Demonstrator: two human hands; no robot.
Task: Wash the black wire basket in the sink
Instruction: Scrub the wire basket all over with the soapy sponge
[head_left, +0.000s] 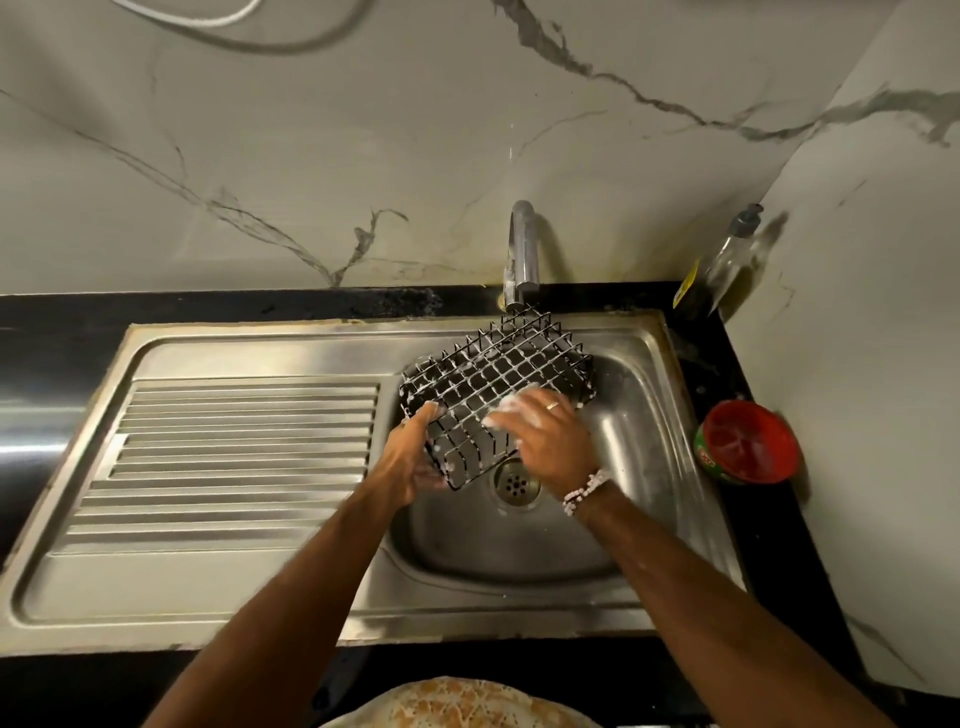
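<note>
Head view: I have the wire basket tilted over the sink bowl, just under the tap. My left hand curls its fingers round the near corner to steady it, so my right hand, fingers nearly straight and soapy, can rub the mesh above the drain.

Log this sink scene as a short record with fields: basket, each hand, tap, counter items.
basket: black wire basket, tilted over the sink basin, suds on wires
left hand: grips the basket's near corner
right hand: soapy, pressed on the mesh
faucet: above basket's far corner
counter right: red tub, clear bottle
</note>
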